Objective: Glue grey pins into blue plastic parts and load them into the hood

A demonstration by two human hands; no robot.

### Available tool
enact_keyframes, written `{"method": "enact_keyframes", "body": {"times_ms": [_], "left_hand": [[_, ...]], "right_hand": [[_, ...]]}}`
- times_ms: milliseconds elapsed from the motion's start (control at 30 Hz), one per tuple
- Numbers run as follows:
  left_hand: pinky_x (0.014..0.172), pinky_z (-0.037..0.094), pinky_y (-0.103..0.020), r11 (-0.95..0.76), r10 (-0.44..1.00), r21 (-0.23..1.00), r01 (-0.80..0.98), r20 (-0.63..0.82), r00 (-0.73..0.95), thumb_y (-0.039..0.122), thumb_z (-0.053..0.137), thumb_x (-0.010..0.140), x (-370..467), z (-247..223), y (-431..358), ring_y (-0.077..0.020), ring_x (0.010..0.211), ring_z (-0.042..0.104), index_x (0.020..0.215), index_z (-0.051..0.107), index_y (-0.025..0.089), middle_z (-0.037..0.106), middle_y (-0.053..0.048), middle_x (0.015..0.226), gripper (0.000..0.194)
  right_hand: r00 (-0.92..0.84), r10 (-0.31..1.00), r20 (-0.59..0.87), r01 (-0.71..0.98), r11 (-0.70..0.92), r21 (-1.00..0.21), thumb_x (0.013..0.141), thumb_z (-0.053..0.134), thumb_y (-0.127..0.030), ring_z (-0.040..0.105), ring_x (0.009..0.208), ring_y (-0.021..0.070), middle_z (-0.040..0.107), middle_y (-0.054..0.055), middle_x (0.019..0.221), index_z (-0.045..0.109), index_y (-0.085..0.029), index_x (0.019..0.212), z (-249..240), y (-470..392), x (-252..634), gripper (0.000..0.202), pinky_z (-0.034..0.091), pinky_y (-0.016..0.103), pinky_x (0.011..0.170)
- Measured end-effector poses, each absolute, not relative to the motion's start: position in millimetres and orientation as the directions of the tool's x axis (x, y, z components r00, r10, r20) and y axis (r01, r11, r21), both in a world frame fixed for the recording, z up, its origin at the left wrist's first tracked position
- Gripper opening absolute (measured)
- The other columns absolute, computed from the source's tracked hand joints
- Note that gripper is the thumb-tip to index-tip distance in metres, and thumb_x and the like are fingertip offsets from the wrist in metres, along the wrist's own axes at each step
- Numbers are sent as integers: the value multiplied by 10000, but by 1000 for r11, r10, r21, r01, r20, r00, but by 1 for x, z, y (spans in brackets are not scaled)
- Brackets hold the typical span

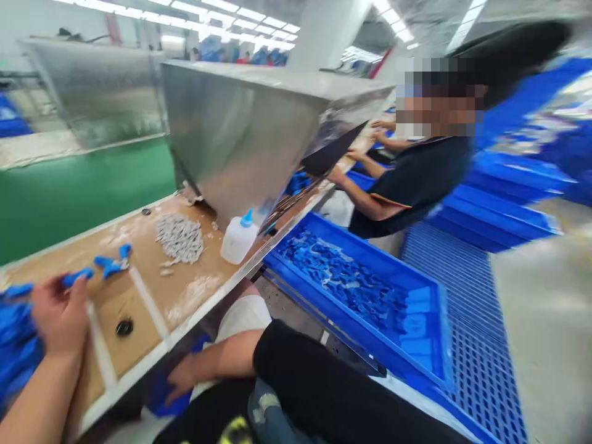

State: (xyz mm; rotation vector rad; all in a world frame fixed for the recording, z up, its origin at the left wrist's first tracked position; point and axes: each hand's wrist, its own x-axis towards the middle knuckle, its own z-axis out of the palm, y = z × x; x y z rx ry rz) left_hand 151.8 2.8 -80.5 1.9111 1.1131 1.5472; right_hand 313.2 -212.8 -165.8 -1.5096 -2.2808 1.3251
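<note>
My left hand (60, 314) is over the left side of the brown work table (180, 290), its thumb and fingers closed on a small blue piece (76, 277). Beside it lies a heap of blue pieces (18, 351), and a few more blue pieces (108, 266) rest farther up the table. Below the table's front edge, my right hand (185, 373) hangs over something blue (173, 398), fingers apart and nothing seen in them. A pile of small whitish pieces (180, 237) sits mid-table. Near my left hand is a round black object (124, 327).
A white bottle with a blue tip (239, 240) stands by the metal partition (240, 135). To the right, a large blue crate (361, 308) holds many blue pieces. Beyond it, a person in a dark shirt (420, 179) holds a dark sheet (333, 151).
</note>
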Motion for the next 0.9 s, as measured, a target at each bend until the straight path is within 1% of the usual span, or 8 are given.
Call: {"method": "enact_keyframes", "body": {"times_ms": [33, 100, 200, 267, 367, 467, 600, 900], "left_hand": [[621, 589, -409, -576, 800, 766, 286, 599, 7, 509, 850, 800, 158, -75, -5, -244, 768, 666, 1010, 662, 266, 674, -32, 911, 372], [671, 599, -377, -573, 812, 787, 230, 584, 26, 624, 823, 778, 164, -75, -8, -220, 784, 666, 998, 645, 216, 676, -41, 901, 496], [703, 599, -306, -504, 863, 842, 190, 500, 77, 596, 819, 805, 159, -88, 3, -203, 878, 702, 1106, 628, 191, 713, -68, 1021, 540], [741, 605, -304, -484, 875, 860, 163, 473, 102, 553, 816, 830, 153, -93, 8, -222, 979, 715, 1211, 637, 198, 728, -90, 1118, 550], [815, 612, -344, -501, 864, 838, 217, 470, 181, 516, 779, 889, 152, -96, 7, -238, 992, 723, 1250, 696, 216, 745, -97, 1159, 476], [847, 602, -354, -528, 847, 793, 304, 463, 262, 451, 759, 926, 154, -95, 4, -219, 895, 718, 1173, 737, 215, 760, -86, 1116, 343], [829, 594, -322, -560, 828, 737, 377, 507, 238, 365, 769, 937, 155, -95, 2, -203, 893, 706, 1155, 734, 207, 756, -81, 1109, 271], [754, 563, -270, -633, 774, 697, 338, 567, 280, 348, 763, 955, 154, -94, -4, -185, 907, 688, 1151, 721, 197, 738, -69, 1102, 250]], "right_hand": [[-524, 757, -391, 725, 155, -671, 906, 776, -405, 740, 683, 207, 749, 7, 732, 664, -199, 614, -172, -220, 300, 374, 508, 283, 569], [-614, 693, -378, 704, 264, -659, 924, 752, -351, 760, 741, 225, 794, 38, 804, 722, -198, 678, -174, -236, 284, 291, 484, 285, 580], [-815, 570, -103, 401, 427, -810, 1004, 679, -322, 748, 853, 149, 821, 53, 988, 791, -178, 1017, -146, -245, 303, 183, 500, 230, 729], [-761, 646, 60, 327, 462, -824, 1029, 650, -386, 714, 805, 115, 800, 28, 932, 779, -188, 1047, -111, -237, 334, 237, 481, 205, 731], [-234, 958, 167, 743, 287, -605, 1073, 558, -377, 681, 840, 163, 751, 62, 902, 753, -177, 1011, -65, -205, 378, 286, 471, 263, 775], [52, 992, 113, 944, -11, -331, 1072, 560, -391, 696, 993, 217, 723, 117, 1179, 686, -182, 1246, -55, -167, 401, 300, 484, 299, 802], [32, 999, 27, 995, -30, -95, 1091, 502, -465, 701, 1086, 256, 685, 130, 1269, 614, -182, 1272, -77, -142, 402, 354, 487, 312, 763], [-177, 977, -116, 975, 191, 117, 1120, 351, -269, 742, 926, 260, 724, 165, 1126, 580, -136, 1181, -69, -134, 406, 271, 432, 302, 650]]}}
